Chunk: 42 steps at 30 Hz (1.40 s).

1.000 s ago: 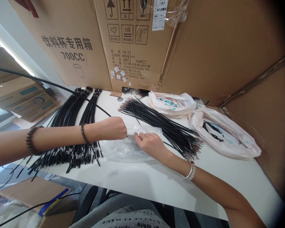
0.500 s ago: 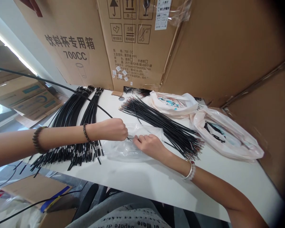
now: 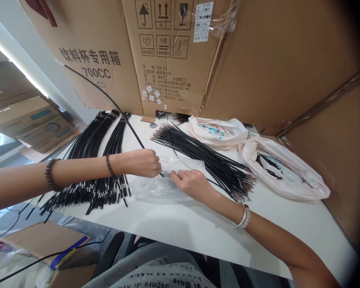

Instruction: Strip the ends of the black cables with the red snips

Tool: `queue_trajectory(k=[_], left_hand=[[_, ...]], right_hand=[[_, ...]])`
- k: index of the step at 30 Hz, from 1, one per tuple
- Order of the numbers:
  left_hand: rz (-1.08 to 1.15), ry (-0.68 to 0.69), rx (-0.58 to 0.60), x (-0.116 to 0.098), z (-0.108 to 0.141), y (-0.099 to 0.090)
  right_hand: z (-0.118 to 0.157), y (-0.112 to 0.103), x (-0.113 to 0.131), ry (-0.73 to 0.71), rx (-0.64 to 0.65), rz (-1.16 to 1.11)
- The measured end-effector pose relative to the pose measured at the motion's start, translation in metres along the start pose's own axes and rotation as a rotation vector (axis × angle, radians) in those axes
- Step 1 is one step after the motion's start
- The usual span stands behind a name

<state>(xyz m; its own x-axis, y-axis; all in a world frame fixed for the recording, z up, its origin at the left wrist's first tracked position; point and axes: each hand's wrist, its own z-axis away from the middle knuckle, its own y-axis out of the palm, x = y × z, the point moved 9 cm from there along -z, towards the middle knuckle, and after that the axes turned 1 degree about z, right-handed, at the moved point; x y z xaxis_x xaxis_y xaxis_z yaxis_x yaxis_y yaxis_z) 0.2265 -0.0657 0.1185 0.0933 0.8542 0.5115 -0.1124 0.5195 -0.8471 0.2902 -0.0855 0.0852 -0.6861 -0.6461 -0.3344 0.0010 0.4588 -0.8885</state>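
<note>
My left hand (image 3: 147,163) is closed on a black cable (image 3: 117,105), which rises from the fist up and left in front of the cardboard; its short end pokes out beside the fist. Close by on the right, my right hand (image 3: 192,184) is closed with fingertips near that end, pinching a thin dark wire that runs behind it. Both hands are over a clear plastic bag (image 3: 156,192). Behind my right hand lies a bundle of black wires (image 3: 204,160) with coppery ends. Black cables with pale-banded ends (image 3: 87,148) lie under and behind my left forearm.
Tall cardboard (image 3: 168,96) walls the back of the white table (image 3: 228,244). Two white plastic bags (image 3: 312,192) with rings of wire inside lie at the right. Boxes (image 3: 39,120) stand at the left, and an open carton (image 3: 42,240) is below the table edge.
The free length of black cable above my left hand has swung up and now ends in front of the cardboard. Both hands stay closed in nearly the same place.
</note>
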Motion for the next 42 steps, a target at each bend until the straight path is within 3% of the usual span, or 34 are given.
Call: queue_trajectory(k=[12, 22, 31, 42], left_hand=[[0.085, -0.076, 0.047, 0.009, -0.005, 0.011], [0.075, -0.085, 0.038, 0.011, -0.001, 0.022], [0.055, -0.061, -0.025, 0.008, 0.0, 0.017], [0.033, -0.04, -0.038, 0.007, 0.006, 0.001]], right_hand=[[-0.005, 0.008, 0.007, -0.03, 0.066, 0.033], [-0.012, 0.021, 0.001, -0.069, 0.199, 0.004], [-0.014, 0.025, -0.002, -0.086, 0.287, -0.012], [0.0, 0.022, -0.02, -0.005, 0.25, -0.019]])
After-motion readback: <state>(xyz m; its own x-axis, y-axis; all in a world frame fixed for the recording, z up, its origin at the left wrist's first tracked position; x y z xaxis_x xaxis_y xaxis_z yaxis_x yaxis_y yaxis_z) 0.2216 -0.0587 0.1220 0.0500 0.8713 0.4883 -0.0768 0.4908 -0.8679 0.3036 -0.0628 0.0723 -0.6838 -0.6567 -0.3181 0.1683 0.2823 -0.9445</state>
